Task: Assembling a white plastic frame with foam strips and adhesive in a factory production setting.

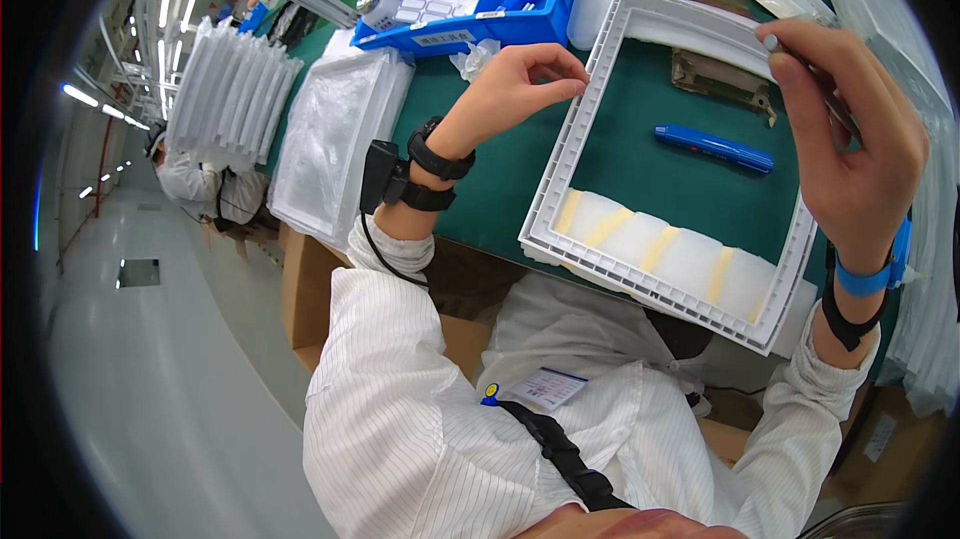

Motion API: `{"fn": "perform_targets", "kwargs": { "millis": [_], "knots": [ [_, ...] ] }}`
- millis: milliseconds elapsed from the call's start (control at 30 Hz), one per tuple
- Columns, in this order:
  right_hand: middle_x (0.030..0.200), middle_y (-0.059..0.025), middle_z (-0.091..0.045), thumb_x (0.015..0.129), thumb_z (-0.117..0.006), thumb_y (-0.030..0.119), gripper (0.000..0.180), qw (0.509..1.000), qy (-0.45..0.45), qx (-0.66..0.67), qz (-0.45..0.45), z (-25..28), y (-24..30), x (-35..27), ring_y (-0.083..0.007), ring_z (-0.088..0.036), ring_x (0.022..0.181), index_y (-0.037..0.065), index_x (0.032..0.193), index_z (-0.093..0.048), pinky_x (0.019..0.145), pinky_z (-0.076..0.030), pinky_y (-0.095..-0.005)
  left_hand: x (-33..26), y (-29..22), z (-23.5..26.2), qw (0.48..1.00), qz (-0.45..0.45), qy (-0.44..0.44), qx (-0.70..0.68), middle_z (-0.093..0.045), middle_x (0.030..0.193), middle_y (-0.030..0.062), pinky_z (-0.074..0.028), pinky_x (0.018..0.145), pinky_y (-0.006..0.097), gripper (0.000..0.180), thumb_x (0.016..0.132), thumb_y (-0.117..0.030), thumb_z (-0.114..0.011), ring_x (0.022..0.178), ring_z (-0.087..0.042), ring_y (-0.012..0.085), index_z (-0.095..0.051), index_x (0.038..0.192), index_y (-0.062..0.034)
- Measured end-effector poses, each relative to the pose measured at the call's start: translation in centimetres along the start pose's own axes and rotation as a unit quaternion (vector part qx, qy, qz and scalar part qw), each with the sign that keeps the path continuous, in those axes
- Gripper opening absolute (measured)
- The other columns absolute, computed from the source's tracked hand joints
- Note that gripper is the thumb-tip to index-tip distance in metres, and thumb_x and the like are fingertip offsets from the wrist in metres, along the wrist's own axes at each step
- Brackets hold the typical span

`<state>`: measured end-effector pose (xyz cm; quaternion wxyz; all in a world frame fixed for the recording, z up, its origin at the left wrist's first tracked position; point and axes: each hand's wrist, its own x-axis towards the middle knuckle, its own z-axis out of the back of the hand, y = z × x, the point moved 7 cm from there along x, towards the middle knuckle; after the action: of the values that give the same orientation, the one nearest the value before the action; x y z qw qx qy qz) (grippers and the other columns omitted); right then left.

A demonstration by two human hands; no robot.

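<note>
A white rectangular plastic frame (567,161) with a ribbed edge lies on the green mat in front of me. At its left side, my left hand (520,94) has thumb and forefinger pinched together against the frame's outer edge. Over the upper right corner, my right hand (855,139) pinches a small, pale, round-ended piece (770,42) between thumb and forefinger. Something thin and dark partly shows under its curled fingers; its kind is hidden. A blue marker-shaped pen (713,148) rests inside the frame's opening. White padding with yellow strips (640,239) lies under the frame's near side.
A blue divided bin (430,37) holding pale parts stands at the back. Left of me are bagged flat pieces (335,139) and a row of wrapped white panels (225,94). A metal fixture (720,79) sits behind the frame; clear plastic sheeting (915,269) hangs at the right.
</note>
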<state>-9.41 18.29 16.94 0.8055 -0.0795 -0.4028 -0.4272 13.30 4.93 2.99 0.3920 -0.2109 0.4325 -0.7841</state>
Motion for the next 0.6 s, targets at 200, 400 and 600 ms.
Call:
{"fn": "perform_targets", "kwargs": {
  "millis": [200,400,600],
  "knots": [
    [0.088,-0.0079,-0.067,0.089,-0.062,-0.004,0.013,0.993,0.068,0.015,-0.096,-3.9,-1.6,0.2,-0.0100,-0.058,0.071,-0.001,0.101,-0.068,0.061,-0.044,-0.0197,-0.1,2.2,0.4,0.994,-0.066,0.018,-0.086,-0.067,0.102,0.0034,-0.050,0.082,0.022,0.019,0.091,-0.011,-0.065,0.092,-0.063,0.0087,-0.065,0.108,-0.0010],
    [0.079,-0.0108,-0.065,0.082,-0.059,-0.012,0.015,0.988,0.085,0.015,-0.125,-6.3,-1.7,0.7,-0.0116,-0.054,0.061,-0.008,0.094,-0.067,0.054,-0.038,-0.0190,-1.2,2.3,0.5,0.981,-0.119,-0.035,-0.149,-0.066,0.109,0.0067,-0.051,0.085,0.028,0.025,0.090,-0.005,-0.061,0.100,-0.064,0.0147,-0.063,0.114,-0.0010],
    [0.081,-0.0200,-0.064,0.081,-0.053,-0.009,0.018,0.975,0.083,-0.016,-0.203,-5.9,-2.6,-0.4,-0.0208,-0.058,0.064,-0.013,0.094,-0.064,0.057,-0.043,-0.0257,-1.5,4.0,0.1,0.974,-0.052,-0.045,-0.218,-0.064,0.105,0.0059,-0.050,0.082,0.026,0.025,0.090,-0.007,-0.060,0.096,-0.063,0.0127,-0.059,0.114,-0.0005]
  ]
}}
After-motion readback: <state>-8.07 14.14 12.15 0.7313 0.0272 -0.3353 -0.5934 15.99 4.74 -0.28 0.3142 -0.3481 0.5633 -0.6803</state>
